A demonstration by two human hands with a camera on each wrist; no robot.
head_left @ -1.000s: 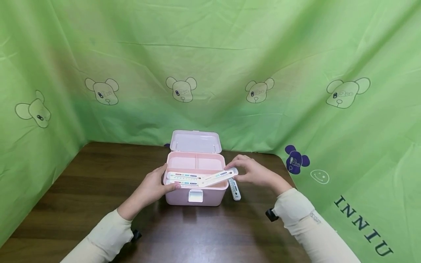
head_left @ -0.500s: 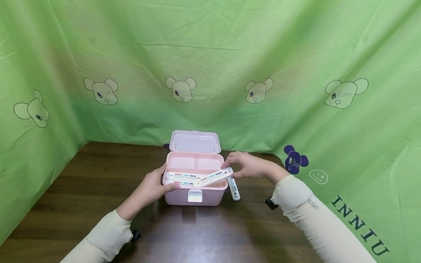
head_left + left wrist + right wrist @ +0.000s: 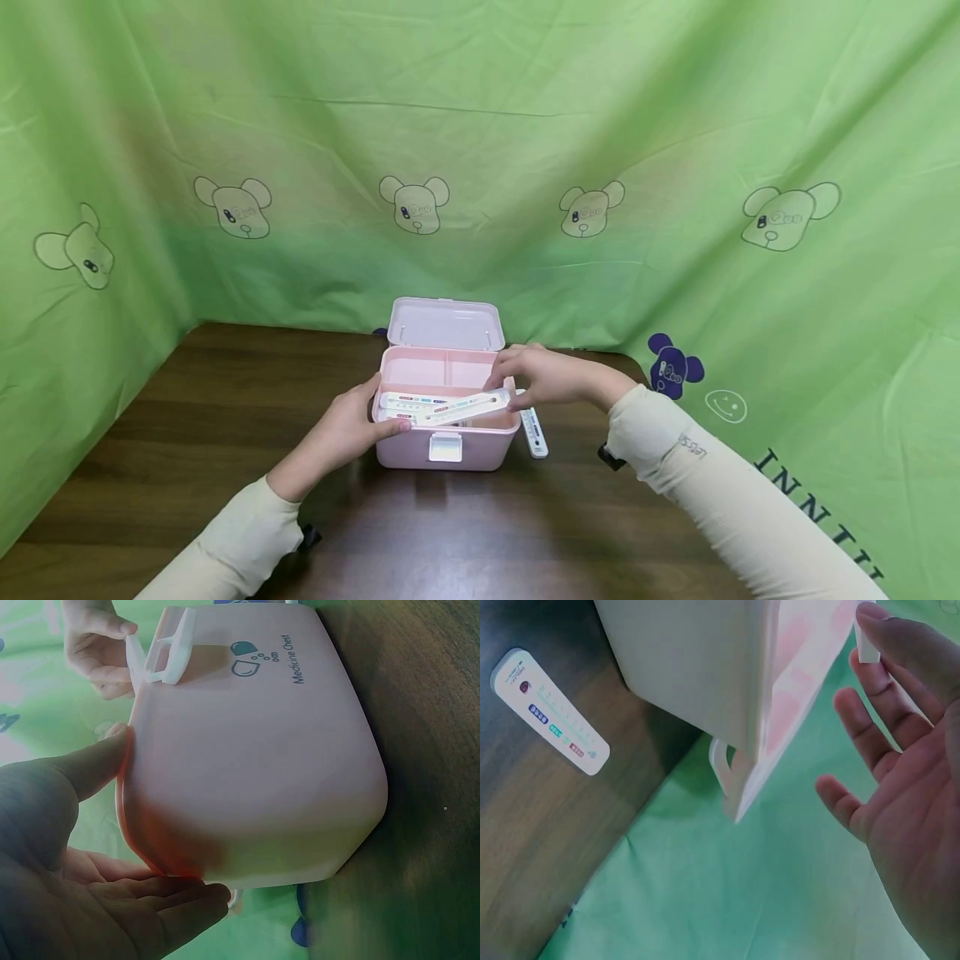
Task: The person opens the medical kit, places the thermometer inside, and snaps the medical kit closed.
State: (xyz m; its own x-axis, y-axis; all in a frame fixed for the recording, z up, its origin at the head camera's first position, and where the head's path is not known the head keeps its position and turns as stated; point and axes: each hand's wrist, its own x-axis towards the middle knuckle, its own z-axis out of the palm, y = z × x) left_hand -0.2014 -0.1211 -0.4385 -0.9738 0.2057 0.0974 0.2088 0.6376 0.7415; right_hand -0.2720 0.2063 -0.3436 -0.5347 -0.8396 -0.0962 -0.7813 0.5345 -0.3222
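Note:
A pink medicine box (image 3: 405,450) stands on the table with its lid (image 3: 446,323) tipped back. My left hand (image 3: 348,425) grips its front left corner, thumb on the front rim and fingers along the side, as the left wrist view confirms. Between thumb and fingers, my right hand (image 3: 551,375) pinches the right end of a white thermometer (image 3: 468,407), tilted over the front compartment. Beneath it, another white thermometer (image 3: 405,400) lies lengthwise in the box, with one more partly hidden in front. In the right wrist view, only a white end (image 3: 868,645) of the held thermometer shows.
Another thermometer (image 3: 551,712) lies on the wooden table (image 3: 420,542), close to the box's right side. Behind the front compartment, a divider splits the box's back part in two. A green printed curtain (image 3: 480,108) hangs around the table's back and sides.
My right hand has moved left with the thermometer, bringing it further over the box. The thermometer's face has turned to show its markings. My left hand stays put.

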